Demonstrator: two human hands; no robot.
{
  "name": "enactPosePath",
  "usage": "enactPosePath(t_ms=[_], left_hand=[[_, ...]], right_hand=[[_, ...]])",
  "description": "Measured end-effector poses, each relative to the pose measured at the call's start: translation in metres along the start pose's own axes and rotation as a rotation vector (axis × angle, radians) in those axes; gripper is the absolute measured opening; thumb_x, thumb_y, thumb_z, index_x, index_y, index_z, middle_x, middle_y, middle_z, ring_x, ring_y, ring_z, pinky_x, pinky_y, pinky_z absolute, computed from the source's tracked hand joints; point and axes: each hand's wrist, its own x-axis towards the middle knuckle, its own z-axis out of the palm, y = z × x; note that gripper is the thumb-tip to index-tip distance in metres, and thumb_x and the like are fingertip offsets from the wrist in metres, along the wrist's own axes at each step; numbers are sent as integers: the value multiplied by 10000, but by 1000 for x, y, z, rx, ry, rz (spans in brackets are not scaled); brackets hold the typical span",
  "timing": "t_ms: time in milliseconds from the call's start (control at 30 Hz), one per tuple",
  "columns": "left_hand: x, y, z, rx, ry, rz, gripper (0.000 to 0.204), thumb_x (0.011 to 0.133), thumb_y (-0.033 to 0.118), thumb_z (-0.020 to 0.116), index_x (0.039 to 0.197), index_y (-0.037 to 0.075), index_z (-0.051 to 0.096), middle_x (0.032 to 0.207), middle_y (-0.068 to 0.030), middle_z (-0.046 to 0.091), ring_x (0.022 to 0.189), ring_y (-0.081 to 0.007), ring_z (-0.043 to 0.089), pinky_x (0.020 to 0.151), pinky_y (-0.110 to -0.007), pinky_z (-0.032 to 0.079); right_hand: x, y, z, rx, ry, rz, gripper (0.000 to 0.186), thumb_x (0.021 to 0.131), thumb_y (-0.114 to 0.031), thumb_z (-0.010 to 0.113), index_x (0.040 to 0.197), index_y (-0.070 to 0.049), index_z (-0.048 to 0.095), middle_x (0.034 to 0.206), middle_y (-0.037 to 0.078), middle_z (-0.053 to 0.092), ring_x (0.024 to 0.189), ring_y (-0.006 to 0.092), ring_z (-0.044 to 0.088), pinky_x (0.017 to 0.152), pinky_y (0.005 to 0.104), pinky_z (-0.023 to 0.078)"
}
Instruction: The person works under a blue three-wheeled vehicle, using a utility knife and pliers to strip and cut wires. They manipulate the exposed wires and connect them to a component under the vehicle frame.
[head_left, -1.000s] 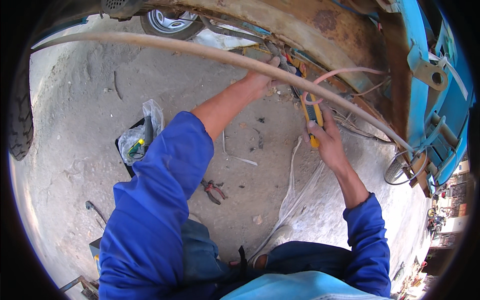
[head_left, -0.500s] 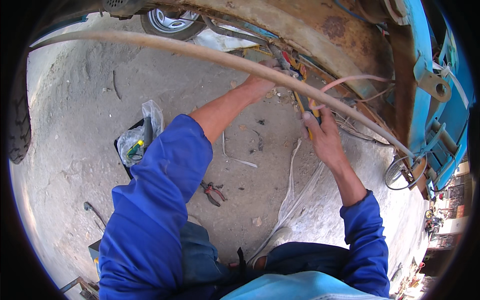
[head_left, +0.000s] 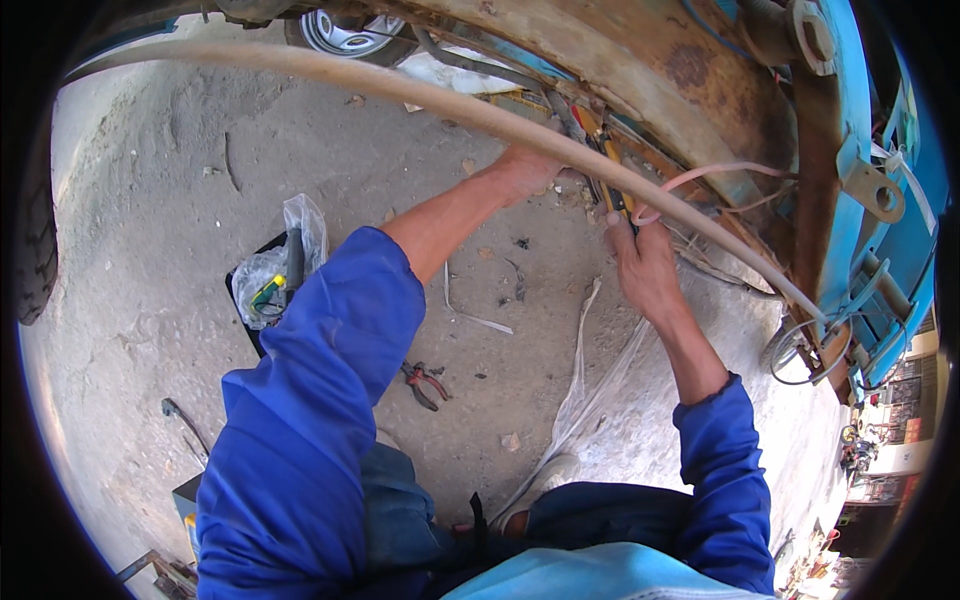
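Observation:
My right hand (head_left: 645, 250) is closed round a yellow-and-black hand tool (head_left: 615, 200), held upward under a long curved pale rod (head_left: 420, 95) that crosses the view. My left hand (head_left: 535, 172) reaches behind the rod beside dark hoses or wires (head_left: 560, 110) and red-and-yellow items (head_left: 589, 125) at the rusty underside of a vehicle body (head_left: 680, 70); its fingers are partly hidden, and what they grip cannot be made out. A pink hose (head_left: 740, 168) loops round the rod near my right hand.
Red-handled pliers (head_left: 422, 385), a dark tray (head_left: 242, 300) with plastic bags (head_left: 262, 270) and a yellow-green tool, and white strips (head_left: 590, 350) lie on the dusty floor. A tyre (head_left: 35, 260) stands at far left, a wheel (head_left: 340, 30) behind, blue bodywork (head_left: 890, 320) at right.
My right hand has moved up and slightly left, taking the yellow tool further under the rod; more of the tool is hidden. The rod and vehicle have shifted slightly in view.

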Motion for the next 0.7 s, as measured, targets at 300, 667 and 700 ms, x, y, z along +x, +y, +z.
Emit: enactPosePath(t_ms=[300,667,700], left_hand=[[-4,4,1,-68,-29,10,354,980,-11,597,1316,-53,494,1261,-135,662,1130,-213,669,941,-340,608],[-13,16,7,-139,-36,35,323,998,-26,547,1317,-68,514,1227,-150,654,1106,-235,669,942,-356,599],[-12,15,7,-137,-37,40,330,998,-28,547,1323,-66,508,1226,-152,654,1101,-235,671,940,-354,599]], right_hand=[[12,9,8,48,88,-13,366,1060,-260,587,1353,-41,578,724,-20,514,628,83,443,551,276,385],[15,-10,4,-165,54,55,494,1050,-184,550,1515,-52,449,1097,199,709,1023,228,681,961,351,498],[16,-11,3,-184,56,30,484,1047,-172,546,1508,-53,459,1104,201,709,1027,235,683,958,354,499]])
